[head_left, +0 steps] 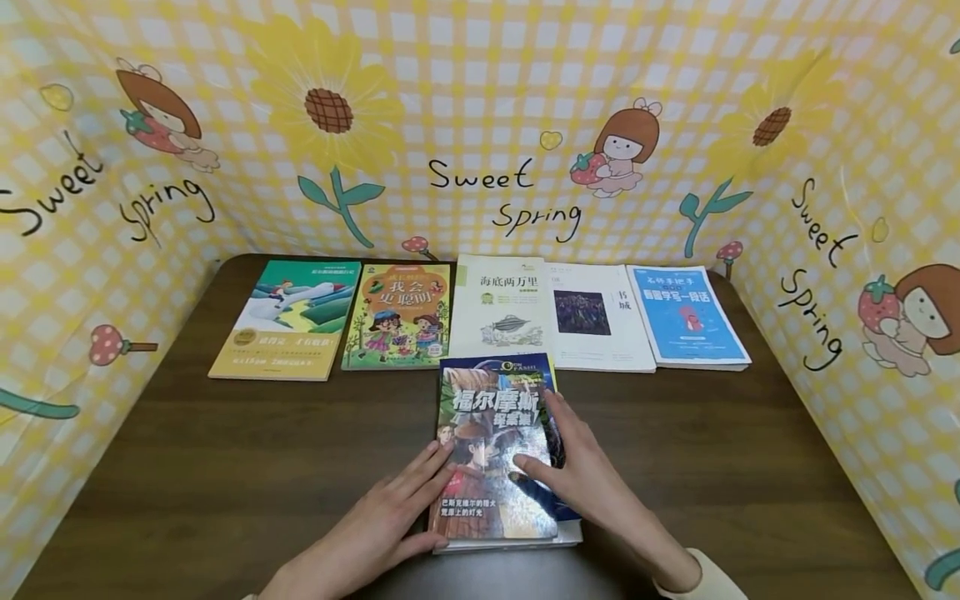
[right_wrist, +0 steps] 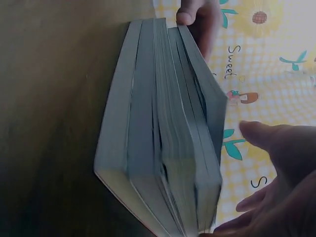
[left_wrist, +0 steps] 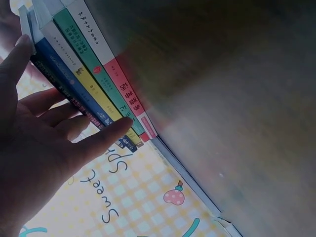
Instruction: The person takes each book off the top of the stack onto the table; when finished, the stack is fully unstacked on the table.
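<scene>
A stack of several books [left_wrist: 94, 81] lies in front of me, their coloured spines toward my left. The top book [head_left: 487, 492] has an illustrated cover with large white characters. Another dark blue book [head_left: 564, 500] sticks out under its right side. My left hand [head_left: 390, 517] rests along the stack's left side, with fingertips on the top cover's edge and the thumb low by the near corner. My right hand [head_left: 592, 471] is at the right side, its thumb over the cover and fingers by the far right edge. In the right wrist view, the top book [right_wrist: 215, 98] stands slightly apart from those below.
Along the back of the brown table [head_left: 300, 467] lies a row: a green and yellow book [head_left: 288, 312], an orange-yellow book [head_left: 397, 321], a pale green book [head_left: 498, 304], a white book [head_left: 600, 312] and a blue book [head_left: 686, 317]. Checked cloth [head_left: 480, 100] surrounds the table.
</scene>
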Action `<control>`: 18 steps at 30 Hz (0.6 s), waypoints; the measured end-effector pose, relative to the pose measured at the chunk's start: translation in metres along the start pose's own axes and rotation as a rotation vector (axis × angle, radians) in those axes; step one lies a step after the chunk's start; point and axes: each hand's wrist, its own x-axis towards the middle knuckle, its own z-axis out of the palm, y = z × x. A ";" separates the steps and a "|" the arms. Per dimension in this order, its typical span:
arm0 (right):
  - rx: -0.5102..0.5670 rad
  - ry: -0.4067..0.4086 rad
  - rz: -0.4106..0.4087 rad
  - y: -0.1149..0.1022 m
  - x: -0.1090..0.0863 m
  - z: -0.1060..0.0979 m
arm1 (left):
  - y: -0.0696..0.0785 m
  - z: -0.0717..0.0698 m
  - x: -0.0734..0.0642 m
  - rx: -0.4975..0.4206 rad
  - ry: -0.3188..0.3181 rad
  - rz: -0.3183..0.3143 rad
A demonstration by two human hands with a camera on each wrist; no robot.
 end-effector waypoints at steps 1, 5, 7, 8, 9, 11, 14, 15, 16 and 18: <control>-0.007 0.001 -0.007 0.001 0.000 0.003 | 0.000 0.000 0.000 0.007 0.001 0.002; -0.032 0.015 -0.019 0.006 0.002 0.010 | 0.000 -0.002 0.000 0.022 -0.010 -0.002; -0.026 0.034 -0.017 0.008 0.003 0.010 | 0.000 -0.004 -0.001 0.016 -0.019 -0.013; -0.023 0.042 -0.013 0.009 0.003 0.010 | -0.001 -0.004 -0.001 0.010 -0.021 -0.019; -0.020 0.048 -0.009 0.009 0.004 0.009 | -0.001 -0.005 -0.001 0.008 -0.020 -0.021; -0.019 0.055 -0.003 0.010 0.004 0.007 | -0.002 -0.005 -0.002 0.001 -0.022 -0.028; -0.025 0.059 0.005 0.012 0.003 0.004 | -0.003 -0.004 -0.003 -0.002 -0.036 -0.034; -0.025 0.059 0.010 0.012 0.003 0.003 | -0.003 -0.003 -0.003 -0.002 -0.038 -0.034; -0.026 0.060 0.014 0.012 0.002 0.003 | -0.003 -0.003 -0.003 -0.001 -0.039 -0.034; -0.019 0.067 0.010 0.013 0.002 0.001 | -0.003 -0.002 -0.003 0.006 -0.039 -0.029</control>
